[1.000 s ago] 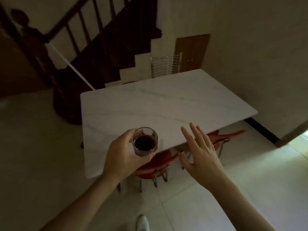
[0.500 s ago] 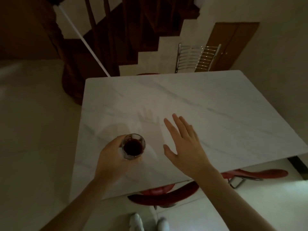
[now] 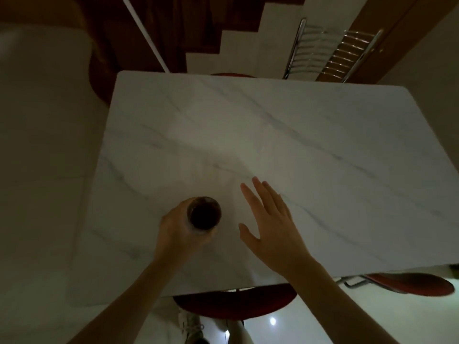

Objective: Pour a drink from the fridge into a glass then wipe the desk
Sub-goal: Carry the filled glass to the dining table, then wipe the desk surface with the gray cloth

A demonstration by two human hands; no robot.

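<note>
A clear glass (image 3: 204, 213) with dark drink in it sits low over the white marble table (image 3: 285, 145), near its front left part. My left hand (image 3: 177, 230) is wrapped around the glass from the left and below. Whether the glass rests on the table I cannot tell. My right hand (image 3: 269, 227) hovers flat beside it to the right, fingers spread, holding nothing.
Red-seated chairs (image 3: 236, 302) are tucked under the near edge, another (image 3: 409, 284) at the right. A chrome chair back (image 3: 327, 50) stands behind the far edge, by a dark staircase (image 3: 173, 28). My shoes (image 3: 191, 324) show below on the pale tiled floor.
I have stepped up to the table, so it fills the view. The glass in my left hand has moved forward over the tabletop and lower; my right hand stays spread beside it.
</note>
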